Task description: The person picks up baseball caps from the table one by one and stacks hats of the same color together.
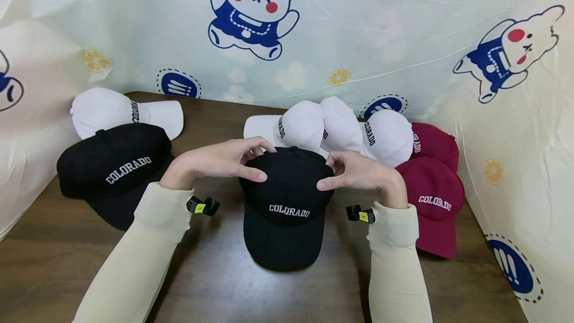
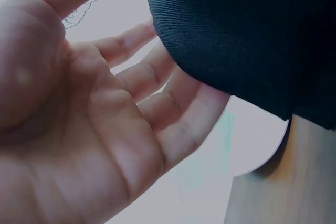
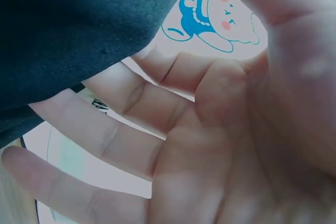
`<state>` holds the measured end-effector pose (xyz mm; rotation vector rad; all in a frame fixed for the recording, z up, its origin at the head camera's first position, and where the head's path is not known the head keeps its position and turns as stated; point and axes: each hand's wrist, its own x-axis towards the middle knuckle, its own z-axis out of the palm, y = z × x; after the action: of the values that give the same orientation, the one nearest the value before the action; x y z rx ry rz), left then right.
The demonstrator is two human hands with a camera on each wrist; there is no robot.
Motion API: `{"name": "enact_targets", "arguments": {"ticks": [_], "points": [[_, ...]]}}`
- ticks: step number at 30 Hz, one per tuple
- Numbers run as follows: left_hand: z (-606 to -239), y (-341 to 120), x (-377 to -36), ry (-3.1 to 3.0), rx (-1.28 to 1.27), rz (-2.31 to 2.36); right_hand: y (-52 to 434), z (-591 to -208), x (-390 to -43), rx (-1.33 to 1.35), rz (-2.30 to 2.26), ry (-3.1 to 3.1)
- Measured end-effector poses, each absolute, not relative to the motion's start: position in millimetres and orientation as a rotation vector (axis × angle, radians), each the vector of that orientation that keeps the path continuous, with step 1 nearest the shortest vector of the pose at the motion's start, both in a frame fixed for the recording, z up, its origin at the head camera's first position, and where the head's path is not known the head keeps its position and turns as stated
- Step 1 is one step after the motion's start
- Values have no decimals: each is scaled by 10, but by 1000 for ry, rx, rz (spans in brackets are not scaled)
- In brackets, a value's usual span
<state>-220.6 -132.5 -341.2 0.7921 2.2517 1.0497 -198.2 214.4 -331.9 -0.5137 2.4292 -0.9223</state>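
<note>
I saw the black cap (image 1: 287, 188) sat 4 o'clock from the left hand (image 1: 224, 159), 8 from the right hand (image 1: 360, 172), both pinching it.

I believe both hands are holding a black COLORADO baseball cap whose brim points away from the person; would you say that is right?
Not quite: the brim points toward the person, as the head view shows. The rest stands: the left hand and right hand are holding the black COLORADO baseball cap.
</note>
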Motion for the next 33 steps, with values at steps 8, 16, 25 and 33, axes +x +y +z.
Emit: {"name": "enact_targets", "arguments": {"ticks": [8,16,25,33], "points": [[-3433,-1324,-2216,2307,771,1019,2129,-3336,-1987,-484,-890,2467],[-3455,-1322,-2225,2303,765,1051,2097,-3333,-1995,-477,-865,2474],[-3490,-1325,-2252,2319,802,1074,2067,-3315,-1982,-440,-876,2490],[-3490,-1315,-2253,2359,796,1052,2069,-3338,-2005,-433,-865,2513]]}}
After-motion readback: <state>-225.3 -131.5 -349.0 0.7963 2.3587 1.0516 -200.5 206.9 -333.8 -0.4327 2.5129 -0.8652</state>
